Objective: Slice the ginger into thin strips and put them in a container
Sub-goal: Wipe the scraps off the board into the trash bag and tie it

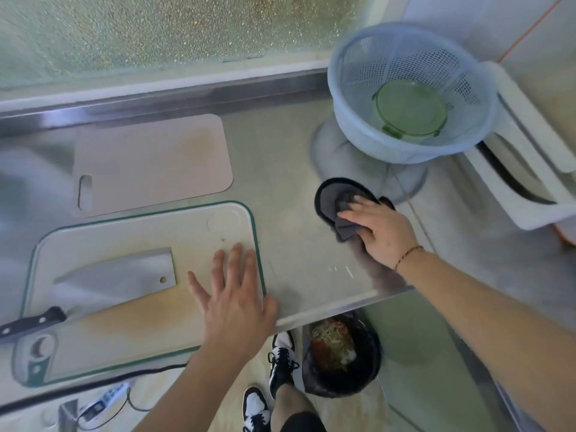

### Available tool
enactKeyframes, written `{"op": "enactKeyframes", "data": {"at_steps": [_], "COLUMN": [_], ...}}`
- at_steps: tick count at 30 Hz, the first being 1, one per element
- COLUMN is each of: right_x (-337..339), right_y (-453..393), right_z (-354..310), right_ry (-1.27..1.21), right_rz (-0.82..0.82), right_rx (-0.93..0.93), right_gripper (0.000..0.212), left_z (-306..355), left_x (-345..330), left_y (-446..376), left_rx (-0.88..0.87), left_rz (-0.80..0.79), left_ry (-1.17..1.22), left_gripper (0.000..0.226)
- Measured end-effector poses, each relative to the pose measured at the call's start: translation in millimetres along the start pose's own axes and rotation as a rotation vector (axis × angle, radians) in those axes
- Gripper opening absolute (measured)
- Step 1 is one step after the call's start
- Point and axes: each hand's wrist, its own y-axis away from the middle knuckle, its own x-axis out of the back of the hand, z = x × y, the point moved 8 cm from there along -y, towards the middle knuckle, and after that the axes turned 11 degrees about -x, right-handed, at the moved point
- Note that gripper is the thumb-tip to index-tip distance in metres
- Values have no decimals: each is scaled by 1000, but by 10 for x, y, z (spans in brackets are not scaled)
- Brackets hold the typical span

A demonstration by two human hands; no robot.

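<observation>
while we are leaning over the counter (pixel 296 169), we are resting our left hand (pixel 232 289) flat on the near board (pixel 131 319), fingers straight and spread, grasping nothing. the cleaver (pixel 124 274) is lying on that board just left of this hand, its long axis running left to right with the handle toward the near-left corner, so the left hand is nearer it. our right hand (pixel 378 227) is reaching further out, palm down, pressing a dark cloth (pixel 335 204) onto the counter with fingers bent over its folds; it seems to be wiping. no ginger is showing anywhere on either board (pixel 149 160), so we are judging the cutting done. beyond the cloth a green container (pixel 411 109) is sitting inside the blue colander (pixel 411 92); we cannot tell what it is holding.
</observation>
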Motion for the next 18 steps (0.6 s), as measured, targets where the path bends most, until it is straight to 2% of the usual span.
{"op": "enactKeyframes", "data": {"at_steps": [4, 6, 8, 10, 12, 15, 18], "right_x": [-117, -20, 219, 546, 714, 553, 282], "right_y": [699, 762, 635, 521, 478, 426, 550], "right_z": [-368, -398, -166, 240, 723, 1047, 884], "right_ry": [52, -8, -195, -362, -329, -150, -65], "right_rz": [-53, -11, 66, 230, 332, 174, 102], "right_rx": [244, 238, 22, -206, -374, -459, -531], "right_gripper": [41, 41, 44, 40, 41, 44, 43], "left_z": [11, 24, 71, 105, 79, -4, -59], "left_x": [28, 60, 78, 74, 87, 140, 149], "left_y": [17, 60, 142, 258, 355, 433, 455], "left_rx": [-2, -49, -161, -277, -341, -385, -391], "left_rz": [-3, 3, 21, 31, 66, 171, 243], "left_ry": [27, 9, -19, -51, -47, -19, -28], "left_gripper": [78, 77, 75, 72, 65, 50, 47]}}
